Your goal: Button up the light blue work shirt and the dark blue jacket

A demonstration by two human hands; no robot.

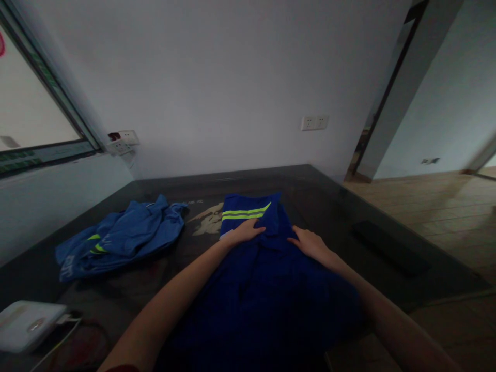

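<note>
A dark blue work garment (pixel 248 289) runs from the table's middle down toward me, its near part in shadow. The far end (pixel 251 203) is folded over and carries two yellow-green stripes around a grey band. On the cloth just below those stripes lies my left hand (pixel 246 232), closed on a fold, thumb and forefinger visible. My right hand (pixel 310 243) grips the garment's right edge, its thumb and forefinger on the cloth. The remaining fingertips are hard to make out. Whether this is a jacket or trousers I cannot tell.
On the left of the dark table (pixel 318 191) lies a crumpled blue garment (pixel 132 230) with yellow-green marks. A white device (pixel 33 323) with a cable sits near left. A black oblong object (pixel 389 247) lies right. Behind stands a wall with sockets (pixel 314 123).
</note>
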